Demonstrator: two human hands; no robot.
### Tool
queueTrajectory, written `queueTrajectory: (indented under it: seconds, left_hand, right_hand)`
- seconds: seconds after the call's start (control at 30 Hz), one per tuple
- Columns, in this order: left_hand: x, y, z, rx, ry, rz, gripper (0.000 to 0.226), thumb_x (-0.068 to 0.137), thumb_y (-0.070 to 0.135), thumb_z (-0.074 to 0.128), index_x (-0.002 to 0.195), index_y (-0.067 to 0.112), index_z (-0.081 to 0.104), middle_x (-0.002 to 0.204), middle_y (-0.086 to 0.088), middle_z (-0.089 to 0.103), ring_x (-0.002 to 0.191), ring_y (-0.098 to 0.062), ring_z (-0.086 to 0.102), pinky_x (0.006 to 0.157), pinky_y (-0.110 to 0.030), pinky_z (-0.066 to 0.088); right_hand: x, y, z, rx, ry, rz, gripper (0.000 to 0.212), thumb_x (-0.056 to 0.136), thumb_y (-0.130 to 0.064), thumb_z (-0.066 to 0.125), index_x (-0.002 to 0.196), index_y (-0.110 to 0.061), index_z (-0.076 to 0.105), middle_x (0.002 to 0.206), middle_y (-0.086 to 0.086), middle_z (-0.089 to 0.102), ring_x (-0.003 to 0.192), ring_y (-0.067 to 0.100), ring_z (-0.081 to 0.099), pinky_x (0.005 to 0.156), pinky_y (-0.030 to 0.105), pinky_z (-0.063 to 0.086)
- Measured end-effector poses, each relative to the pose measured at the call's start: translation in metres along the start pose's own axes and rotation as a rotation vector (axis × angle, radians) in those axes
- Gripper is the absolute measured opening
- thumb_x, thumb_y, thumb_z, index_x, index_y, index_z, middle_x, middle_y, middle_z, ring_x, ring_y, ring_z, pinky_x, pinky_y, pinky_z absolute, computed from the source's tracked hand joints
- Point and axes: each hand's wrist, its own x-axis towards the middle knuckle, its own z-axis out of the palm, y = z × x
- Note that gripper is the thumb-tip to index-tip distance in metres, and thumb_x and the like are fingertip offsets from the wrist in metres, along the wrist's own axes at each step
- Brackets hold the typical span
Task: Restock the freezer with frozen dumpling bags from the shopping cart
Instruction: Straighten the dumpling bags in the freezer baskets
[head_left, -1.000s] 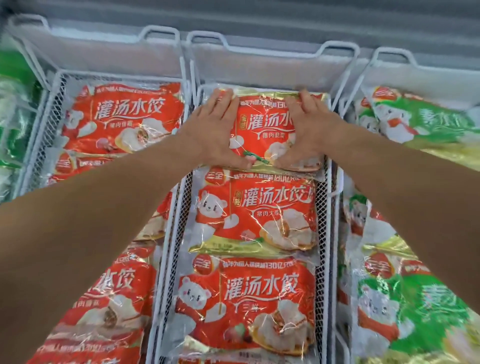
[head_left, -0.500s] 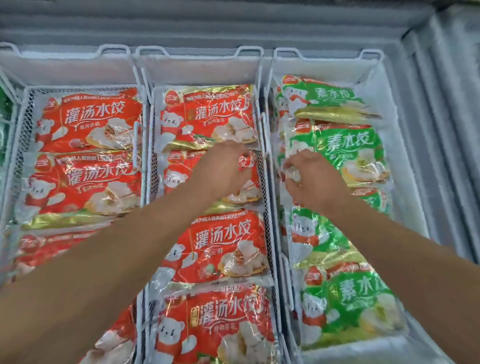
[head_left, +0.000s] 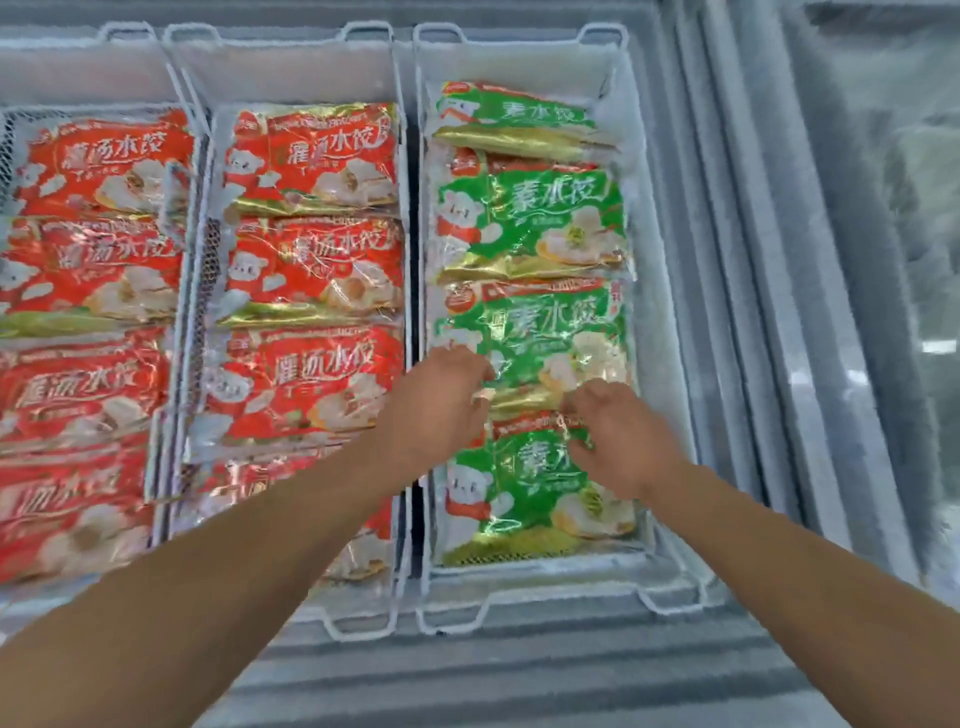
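Under both sets of fingers, right-hand wire basket (head_left: 670, 332): green dumpling bags (head_left: 530, 218), overlapping row. Left hand (head_left: 436, 405) fingers curled, pinching third bag (head_left: 545, 338) at its near edge; right hand (head_left: 618, 436) fingers curled on nearest bag (head_left: 519, 499), top edge. Red bags (head_left: 311, 265) lie left of the fingers.

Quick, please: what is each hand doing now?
Left hand: curled, gripping the third green plastic dumpling bag.
Right hand: curled, gripping the nearest green plastic dumpling bag.
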Motion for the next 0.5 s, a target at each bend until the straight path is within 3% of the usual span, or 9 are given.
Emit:
queueTrajectory:
  seconds: [0.07,0.13,0.2,0.23,0.3,0.37,0.5]
  left_hand:
    - [-0.021,0.013,0.022,0.065,-0.110,-0.001,0.033,0.091,0.019,0.058,0.124,0.015,0.062,0.118,-0.005,0.062,0.112,-0.024,0.056,0.085,-0.038,0.053]
    - [-0.036,0.020,0.047,0.219,-0.254,0.022,0.052,0.092,0.025,0.058,0.141,0.016,0.047,0.141,-0.007,0.049,0.131,-0.026,0.042,0.101,-0.042,0.048]
    - [-0.044,0.023,0.066,0.364,-0.313,0.026,0.081,0.091,0.041,0.059,0.156,0.020,0.016,0.163,-0.007,0.011,0.148,-0.033,0.011,0.122,-0.049,0.021]
    - [-0.046,0.025,0.073,0.387,-0.330,0.000,0.089,0.093,0.047,0.057,0.158,0.023,0.001,0.165,-0.004,-0.007,0.151,-0.033,-0.003,0.124,-0.050,0.007]
    - [-0.050,0.024,0.084,0.389,-0.349,-0.035,0.093,0.096,0.053,0.049,0.154,0.028,-0.018,0.163,-0.002,-0.025,0.150,-0.032,-0.019,0.123,-0.051,-0.005]
    - [-0.059,0.020,0.092,0.405,-0.396,-0.020,0.096,0.096,0.058,0.045,0.150,0.029,-0.028,0.160,-0.003,-0.031,0.149,-0.032,-0.024,0.123,-0.051,-0.005]
    - [-0.057,0.013,0.095,0.399,-0.401,0.002,0.105,0.086,0.077,0.040,0.149,0.032,-0.030,0.161,-0.002,-0.029,0.150,-0.031,-0.021,0.123,-0.049,-0.005]
  right_hand:
    - [-0.013,0.010,0.015,-0.081,-0.105,-0.047,0.054,0.092,-0.031,0.058,0.142,-0.022,0.042,0.144,0.003,0.040,0.133,0.027,0.037,0.101,0.040,0.044]
    - [-0.020,0.014,0.030,-0.170,-0.148,-0.092,0.074,0.089,-0.039,0.062,0.151,-0.026,0.023,0.158,0.005,0.017,0.146,0.028,0.016,0.112,0.044,0.032]
    - [-0.020,0.015,0.043,-0.188,-0.136,-0.091,0.091,0.087,-0.045,0.064,0.155,-0.029,0.006,0.163,0.003,-0.004,0.150,0.028,-0.002,0.120,0.046,0.017]
    - [-0.020,0.017,0.047,-0.186,-0.130,-0.087,0.095,0.087,-0.047,0.064,0.155,-0.030,0.001,0.163,0.002,-0.008,0.150,0.028,-0.005,0.120,0.047,0.013]
    - [-0.021,0.021,0.053,-0.202,-0.117,-0.086,0.096,0.087,-0.048,0.064,0.155,-0.031,-0.001,0.163,0.002,-0.005,0.149,0.030,-0.001,0.120,0.047,0.014]
    - [-0.026,0.024,0.055,-0.236,-0.116,-0.125,0.094,0.087,-0.049,0.064,0.155,-0.032,0.001,0.162,0.002,0.002,0.148,0.030,0.004,0.118,0.047,0.017]
    - [-0.032,0.026,0.056,-0.228,-0.131,-0.104,0.098,0.087,-0.051,0.064,0.155,-0.034,-0.005,0.162,-0.001,-0.001,0.149,0.029,0.002,0.120,0.047,0.015]
